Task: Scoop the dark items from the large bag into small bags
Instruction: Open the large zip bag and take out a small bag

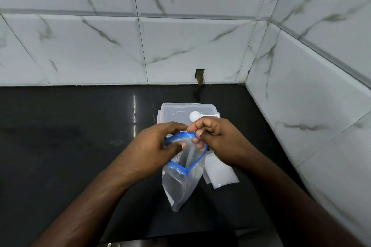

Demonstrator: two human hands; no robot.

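A clear plastic zip bag (181,186) with a blue zip rim hangs over the black counter, its mouth pulled open; I see nothing dark inside it. My left hand (158,144) pinches the left side of the blue rim. My right hand (214,138) pinches the far right side of the rim. Behind my hands sits a clear plastic container (170,112) with a white scoop (194,116) resting on it. The dark items and the large bag are not in view.
Flat clear small bags (220,174) lie on the black counter (70,146) right of the held bag. Marble-patterned tiled walls (180,46) close off the back and right side. A small hole in the tile (200,76) sits at the counter's back edge.
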